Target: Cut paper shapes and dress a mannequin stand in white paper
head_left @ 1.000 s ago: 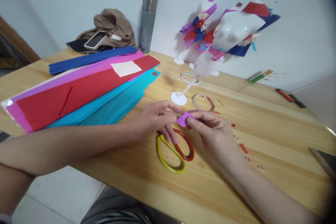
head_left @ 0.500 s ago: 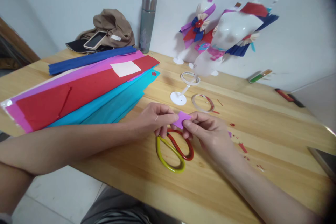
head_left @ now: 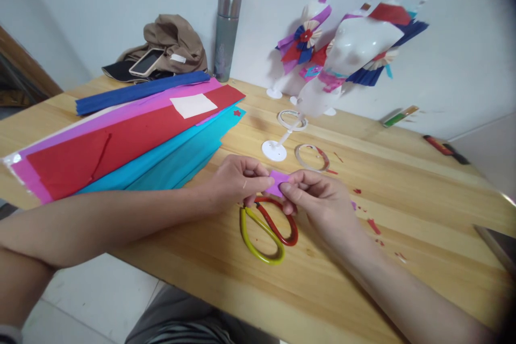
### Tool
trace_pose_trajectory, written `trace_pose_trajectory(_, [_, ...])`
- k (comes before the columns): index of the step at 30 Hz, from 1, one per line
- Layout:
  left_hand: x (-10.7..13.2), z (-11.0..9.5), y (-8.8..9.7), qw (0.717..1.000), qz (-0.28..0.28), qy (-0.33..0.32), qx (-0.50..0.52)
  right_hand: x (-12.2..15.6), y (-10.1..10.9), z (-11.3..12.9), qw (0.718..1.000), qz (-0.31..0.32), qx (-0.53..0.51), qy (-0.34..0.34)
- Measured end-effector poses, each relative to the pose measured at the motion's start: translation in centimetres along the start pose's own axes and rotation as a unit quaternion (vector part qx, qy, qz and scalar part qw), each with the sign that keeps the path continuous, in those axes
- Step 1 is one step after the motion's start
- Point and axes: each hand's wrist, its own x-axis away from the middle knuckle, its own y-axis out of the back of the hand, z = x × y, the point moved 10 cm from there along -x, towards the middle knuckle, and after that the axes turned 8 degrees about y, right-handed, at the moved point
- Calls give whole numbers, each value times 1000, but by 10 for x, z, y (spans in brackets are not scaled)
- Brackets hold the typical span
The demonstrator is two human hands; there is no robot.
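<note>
Both hands meet over the near middle of the wooden table (head_left: 403, 193), and between them is a small purple paper piece (head_left: 277, 183), held just above the wood. The left hand (head_left: 236, 180) has its thumb and forefinger closed tight on the piece's left edge, and the right hand (head_left: 318, 201) pinches the right edge the same way, its other fingers curled loosely under. Directly beneath the hands lie scissors (head_left: 268, 231) with one yellow loop and one red loop, the handles pointing toward the table's near edge; the blades are hidden under the fingers. Just past the hands, toward the far edge, stands a white round-footed stand (head_left: 274, 149), with a tape ring (head_left: 312, 157) beside it and another ring (head_left: 292, 120) behind. Small red paper scraps (head_left: 373, 226) dot the wood to the right. The left half of the table is spread with long crepe sheets, a red sheet (head_left: 121, 137) over a cyan sheet (head_left: 181, 158), with a blue roll (head_left: 141, 91) along their far side. At the far edge by the wall stand a steel flask (head_left: 227, 32), a brown bag (head_left: 173, 37) with a phone (head_left: 145, 61) on it, and a white bust (head_left: 355, 43) dressed in coloured paper.
</note>
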Motion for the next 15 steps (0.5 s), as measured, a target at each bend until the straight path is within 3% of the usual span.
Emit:
trace_pose_trajectory(6, [-2,2,0,1000,27,-6,0,1,1,0,1000,10,6,16])
trace_pose_trajectory(12, [-3,4,0,999,18,17,29,3,-3,2,999,35,24,28])
trace_pose_trajectory(15, [-4,8,-1,999,19,27,42,4,7,22,985,-5,107,137])
